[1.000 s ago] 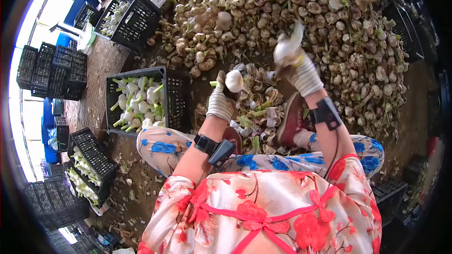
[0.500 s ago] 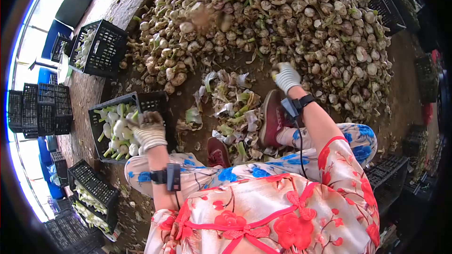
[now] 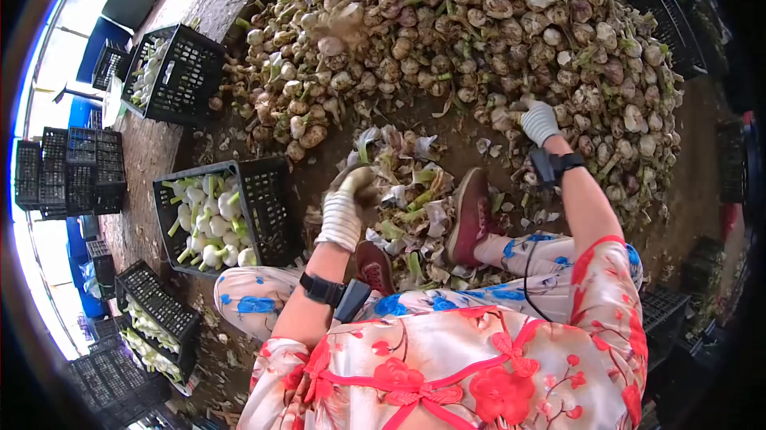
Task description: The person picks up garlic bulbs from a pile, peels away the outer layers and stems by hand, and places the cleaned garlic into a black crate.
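Note:
My left hand [image 3: 345,211], in a white ribbed glove with dirty fingertips, hangs over the litter of garlic peelings [image 3: 399,183]. Its fingers are loosely bent and apart, with nothing visible in them. At the near edge of the big garlic pile [image 3: 479,47], my right hand [image 3: 538,120], gloved alike, has its fingers curled at a garlic bulb [image 3: 503,117]; the fingertips are partly hidden. Left of my left hand stands a black crate [image 3: 267,203] holding trimmed white garlic bulbs [image 3: 209,218] with short green stems.
Another crate [image 3: 187,75] of garlic stands tilted at the upper left. Stacked black crates [image 3: 80,167] line the left side, and more garlic crates [image 3: 155,310] lie lower left. A dark crate [image 3: 666,23] is beyond the pile at right. My red shoes [image 3: 475,218] flank the peelings.
My left hand has moved right, from above the trimmed garlic in the crate to over the peelings. My right hand has shifted right along the pile's edge. The view has turned slightly.

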Available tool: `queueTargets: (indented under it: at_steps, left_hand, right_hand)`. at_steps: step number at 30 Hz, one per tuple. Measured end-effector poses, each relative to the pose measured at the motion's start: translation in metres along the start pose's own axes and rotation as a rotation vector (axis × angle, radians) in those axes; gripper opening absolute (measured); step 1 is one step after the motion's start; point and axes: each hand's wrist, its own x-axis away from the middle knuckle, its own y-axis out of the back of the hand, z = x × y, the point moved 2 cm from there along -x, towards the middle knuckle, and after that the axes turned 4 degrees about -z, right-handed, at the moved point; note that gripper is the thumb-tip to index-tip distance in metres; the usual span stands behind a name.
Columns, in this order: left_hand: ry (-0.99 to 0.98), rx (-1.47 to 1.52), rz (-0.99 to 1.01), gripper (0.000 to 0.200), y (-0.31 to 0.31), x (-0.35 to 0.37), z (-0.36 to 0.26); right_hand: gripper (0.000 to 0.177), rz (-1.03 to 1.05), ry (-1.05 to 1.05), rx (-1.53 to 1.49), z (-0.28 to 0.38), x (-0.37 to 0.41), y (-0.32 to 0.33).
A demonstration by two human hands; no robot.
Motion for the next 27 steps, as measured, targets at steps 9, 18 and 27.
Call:
queueTargets:
  at_steps: [9, 18, 27]
  left_hand:
    - [-0.448, -0.034, 0.388, 0.057, -0.06, 0.036, -0.013]
    - [-0.481, 0.049, 0.437, 0.055, -0.026, 0.052, 0.001]
    - [0.11, 0.191, 0.671, 0.053, -0.019, 0.056, 0.005]
  right_hand:
    - [0.038, 0.57, -0.047, -1.61, 0.203, 0.113, 0.054]
    - [0.03, 0.339, 0.233, -1.309, 0.231, 0.155, 0.022]
    - [0.026, 0.496, -0.103, -1.477, 0.219, 0.176, 0.01]
